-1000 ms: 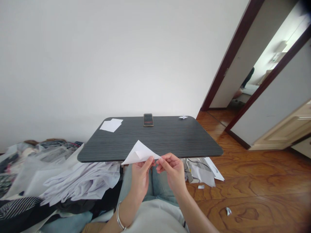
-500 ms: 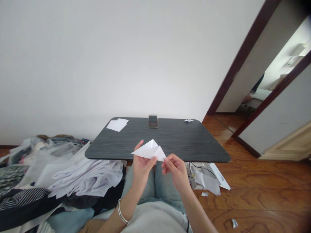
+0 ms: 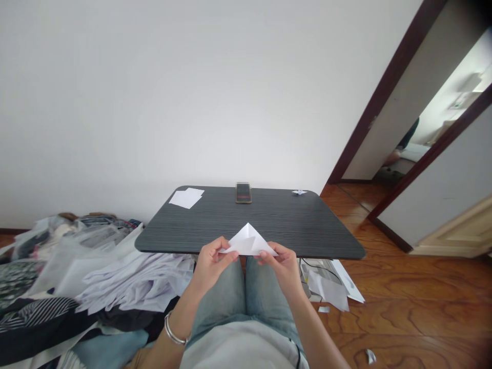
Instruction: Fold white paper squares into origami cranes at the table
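A folded sheet of white paper [image 3: 248, 240], triangular with its peak pointing away from me, is held at the near edge of the dark table [image 3: 215, 218]. My left hand [image 3: 212, 262] pinches its left corner between thumb and fingers. The right corner is gripped the same way by my right hand [image 3: 280, 261]. Creases and an inner flap show in the middle of the paper. The fingers partly cover both corners.
White paper sheets [image 3: 186, 198] lie at the table's far left. A phone [image 3: 243, 193] stands at the back middle, and a small folded paper piece [image 3: 299, 192] sits at the far right. Piled clothes [image 3: 134, 279] are on the left; paper scraps [image 3: 370, 356] lie on the wooden floor.
My left hand has shifted from beneath the paper to its left corner. The paper has turned from a slant to level, its peak now centred between both hands.
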Demonstrator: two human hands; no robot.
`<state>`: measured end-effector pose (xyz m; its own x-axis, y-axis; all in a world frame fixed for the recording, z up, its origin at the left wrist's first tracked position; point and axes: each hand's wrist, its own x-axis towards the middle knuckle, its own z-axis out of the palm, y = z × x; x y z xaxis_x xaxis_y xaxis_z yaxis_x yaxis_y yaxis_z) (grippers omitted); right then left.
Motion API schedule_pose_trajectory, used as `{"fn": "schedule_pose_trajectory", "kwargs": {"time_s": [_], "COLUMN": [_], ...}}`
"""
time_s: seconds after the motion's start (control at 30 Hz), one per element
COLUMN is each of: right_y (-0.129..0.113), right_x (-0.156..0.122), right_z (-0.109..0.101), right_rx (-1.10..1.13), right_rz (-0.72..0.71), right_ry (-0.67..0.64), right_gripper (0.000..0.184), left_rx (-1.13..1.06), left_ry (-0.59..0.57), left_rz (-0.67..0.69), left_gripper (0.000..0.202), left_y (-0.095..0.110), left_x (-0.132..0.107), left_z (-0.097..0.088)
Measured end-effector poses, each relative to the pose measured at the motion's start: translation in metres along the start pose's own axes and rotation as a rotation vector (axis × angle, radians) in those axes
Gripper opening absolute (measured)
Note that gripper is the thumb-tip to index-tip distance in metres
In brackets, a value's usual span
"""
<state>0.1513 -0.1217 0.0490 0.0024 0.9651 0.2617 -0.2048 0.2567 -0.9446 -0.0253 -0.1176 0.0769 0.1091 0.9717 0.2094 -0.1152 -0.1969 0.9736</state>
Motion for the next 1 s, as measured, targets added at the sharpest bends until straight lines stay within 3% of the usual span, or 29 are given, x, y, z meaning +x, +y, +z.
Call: {"fn": "schedule_pose_trajectory", "kwargs": {"time_s": [0.47, 0.6, 0.73, 0.8, 1.0], "right_y": [-0.001, -0.003, 0.0, 0.003, 0.013], "right_x": [-0.003, 0.0, 0.004, 0.005, 0.002], "right_z": [0.005, 0.0, -0.005, -0.007, -0.007], "right_rx": [0.112, 0.136, 0.101, 0.081, 0.043], "right_rz": [0.153, 0.227, 0.326, 0.338, 0.296], "right_ry": [0.169, 0.056, -0.123, -0.141, -0.09], "right_gripper": [0.025, 0.04, 0.03, 0.03, 0.031], "left_rx": [-0.128, -0.1, -0.033, 0.0, 0.01], "left_ry": [0.115, 0.133, -0.071, -0.126, -0.033], "left_rz": [0.021, -0.031, -0.135, -0.168, -0.171], "left_gripper": [0.029, 0.029, 0.028, 0.026, 0.024], "left_y": [-0.013, -0.013, -0.009, -0.009, -0.015], "left_x": [-0.004, -0.003, -0.002, -0.002, 0.002], "left_z": [0.018, 0.015, 0.01, 0.009, 0.007]}}
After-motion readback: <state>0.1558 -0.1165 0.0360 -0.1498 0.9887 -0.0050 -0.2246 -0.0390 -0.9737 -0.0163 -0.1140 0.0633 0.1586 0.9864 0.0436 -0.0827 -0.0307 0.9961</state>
